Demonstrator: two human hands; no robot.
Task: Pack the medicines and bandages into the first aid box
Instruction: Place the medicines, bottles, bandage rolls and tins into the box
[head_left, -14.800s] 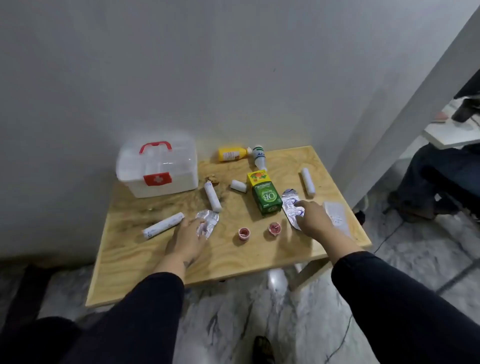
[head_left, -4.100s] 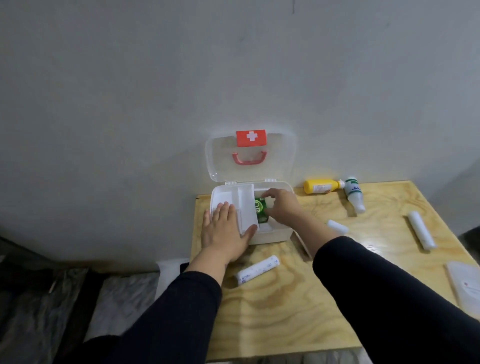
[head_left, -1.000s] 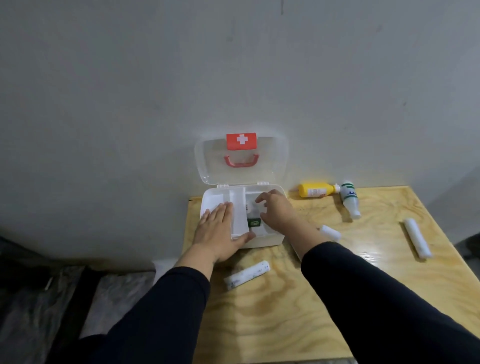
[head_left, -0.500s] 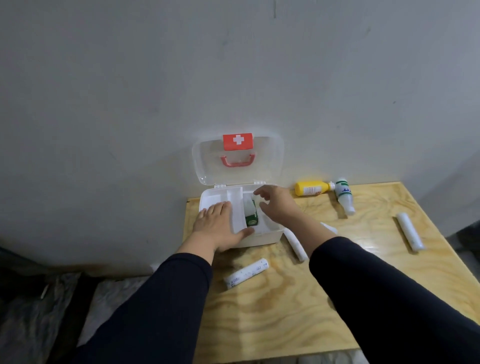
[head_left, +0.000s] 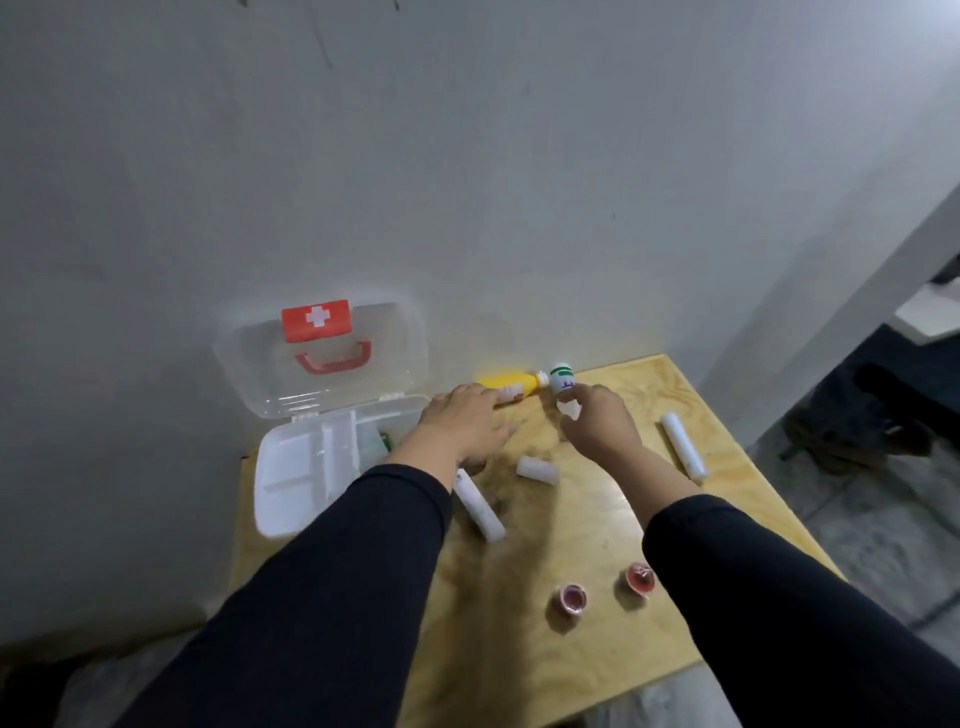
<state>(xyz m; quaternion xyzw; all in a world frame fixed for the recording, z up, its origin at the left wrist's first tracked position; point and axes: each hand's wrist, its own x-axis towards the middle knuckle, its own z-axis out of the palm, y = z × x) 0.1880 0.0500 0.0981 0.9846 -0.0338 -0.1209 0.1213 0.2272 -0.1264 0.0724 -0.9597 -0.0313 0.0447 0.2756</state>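
The white first aid box (head_left: 291, 488) stands open at the table's back left, its clear lid (head_left: 363, 374) leaning on the wall. A sliver of the green carton (head_left: 385, 441) shows inside. My left hand (head_left: 460, 423) is spread, its fingertips on the lying yellow bottle (head_left: 511, 384). My right hand (head_left: 597, 428) is curled around the lower end of the white bottle with a green band (head_left: 562, 378). Three white bandage rolls (head_left: 479, 505) (head_left: 537, 470) (head_left: 683, 452) and two small red pots (head_left: 571, 600) (head_left: 640, 579) lie on the wood.
The small plywood table (head_left: 582, 665) stands against a grey wall. Its right and front edges drop to a marble floor. A person's dark legs (head_left: 862, 415) are at the far right beyond a white pillar.
Both hands have left the box and moved right to the two bottles at the back. The view has swung right and down, bringing the red pots into sight.
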